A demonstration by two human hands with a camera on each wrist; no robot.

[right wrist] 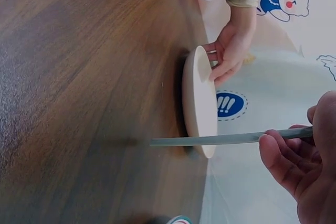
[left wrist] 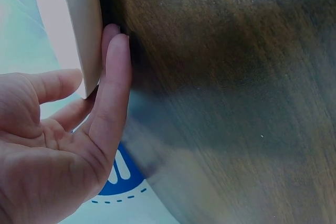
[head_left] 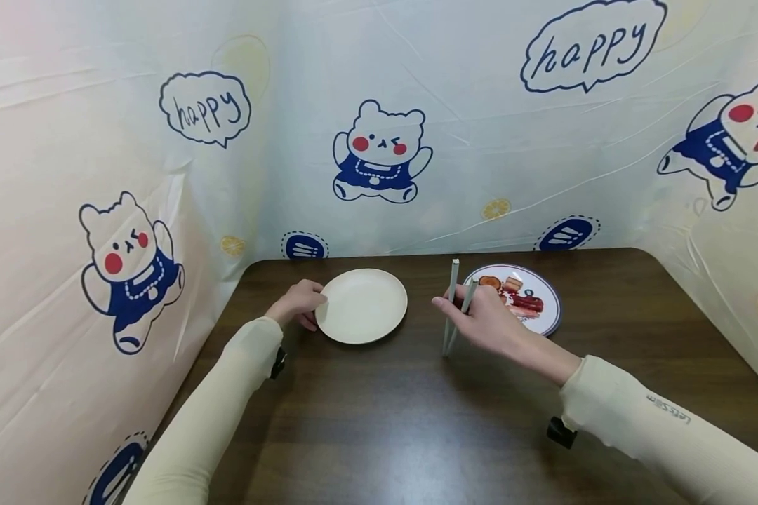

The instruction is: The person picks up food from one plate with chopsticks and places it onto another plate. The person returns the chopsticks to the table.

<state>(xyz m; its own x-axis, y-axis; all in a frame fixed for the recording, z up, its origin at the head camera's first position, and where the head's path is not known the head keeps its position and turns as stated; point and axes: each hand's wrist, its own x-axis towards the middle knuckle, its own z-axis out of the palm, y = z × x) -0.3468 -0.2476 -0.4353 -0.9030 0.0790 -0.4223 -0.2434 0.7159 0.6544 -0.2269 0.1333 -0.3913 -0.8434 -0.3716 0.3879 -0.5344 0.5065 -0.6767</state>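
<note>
My left hand (head_left: 300, 303) pinches the left rim of a plain white plate (head_left: 361, 306), thumb on top and fingers curled under the edge. The left wrist view shows the thumb against the rim of the plate (left wrist: 83, 24). My right hand (head_left: 488, 317) grips a pair of pale grey-green chopsticks (head_left: 450, 308), tips pointing down, over the table between the two plates. Seen from the right wrist, the chopsticks (right wrist: 210, 140) overlap each other and cross in front of the white plate's end. Nothing is between their tips.
A blue-rimmed plate (head_left: 554, 308) with reddish strips and round orange-brown shapes sits behind my right hand, partly hidden by it. Both plates are near the far edge of the dark wooden table (head_left: 354, 421). A printed curtain (head_left: 467, 140) hangs behind and at both sides.
</note>
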